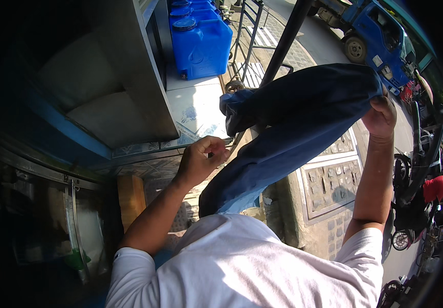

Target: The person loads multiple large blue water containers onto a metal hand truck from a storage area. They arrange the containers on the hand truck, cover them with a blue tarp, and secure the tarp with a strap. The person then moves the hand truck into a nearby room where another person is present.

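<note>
Dark blue trousers (293,123) stretch out in front of me, bent over at the far right. My right hand (380,115) grips the cloth at that bend, its fingers partly hidden by the fabric. My left hand (204,158) is curled in a loose pinch beside the near part of the trousers; nothing shows in it. One end of a trouser leg hangs bunched just above and beyond that hand. The lower part of the cloth reaches to the chest of my white shirt (242,256).
Several blue water containers (202,49) stand on a tiled ledge (193,108) at the far left. A dark pole (285,41) slants behind the trousers. Beyond lie a paved walkway (329,185), a blue truck (375,38) and parked motorcycles (411,226). A metal-framed panel (149,87) is at left.
</note>
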`<state>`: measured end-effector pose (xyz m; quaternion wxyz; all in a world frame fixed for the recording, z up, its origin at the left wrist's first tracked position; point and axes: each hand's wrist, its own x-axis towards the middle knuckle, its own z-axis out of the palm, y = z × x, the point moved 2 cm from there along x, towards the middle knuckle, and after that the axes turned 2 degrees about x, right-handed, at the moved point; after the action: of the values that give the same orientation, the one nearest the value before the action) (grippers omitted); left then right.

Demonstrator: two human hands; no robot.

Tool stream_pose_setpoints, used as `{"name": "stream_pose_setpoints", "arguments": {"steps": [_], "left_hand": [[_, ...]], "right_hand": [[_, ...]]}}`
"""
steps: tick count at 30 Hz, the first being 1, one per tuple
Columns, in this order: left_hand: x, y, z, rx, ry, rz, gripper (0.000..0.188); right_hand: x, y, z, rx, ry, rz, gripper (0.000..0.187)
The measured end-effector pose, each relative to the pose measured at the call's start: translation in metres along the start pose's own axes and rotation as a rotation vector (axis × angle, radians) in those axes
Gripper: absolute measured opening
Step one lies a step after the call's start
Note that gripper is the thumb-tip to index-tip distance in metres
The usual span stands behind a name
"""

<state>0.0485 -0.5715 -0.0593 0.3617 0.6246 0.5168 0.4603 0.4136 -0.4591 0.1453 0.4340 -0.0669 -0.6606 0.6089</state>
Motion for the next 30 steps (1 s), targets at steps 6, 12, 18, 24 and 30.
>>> {"name": "stream_pose_setpoints", "arguments": {"steps": [6,12,18,24,30], "left_hand": [[0.072,0.054,0.184,0.374,-0.022,0.57,0.063],[0.139,0.088,0.296,0.484,-0.085,0.21,0.033],[0.191,0.167,0.36,0.209,-0.141,0.369,0.064],[0.209,0.178,0.453,-0.68,-0.928,0.015,0.106],[0.291,0.144,0.459,-0.127,-0.597,0.574,0.111]], "right_hand": [[-0.126,-0.109,-0.04,-0.389,0.035,0.006,0.048],[-0.23,-0.165,-0.1,-1.234,0.479,0.261,0.035],[-0.219,-0.141,-0.15,-1.513,0.741,0.351,0.022],[-0.175,-0.079,-0.188,-1.56,0.749,0.32,0.025],[-0.129,-0.132,-0.241,-1.621,0.832,0.267,0.024]]}}
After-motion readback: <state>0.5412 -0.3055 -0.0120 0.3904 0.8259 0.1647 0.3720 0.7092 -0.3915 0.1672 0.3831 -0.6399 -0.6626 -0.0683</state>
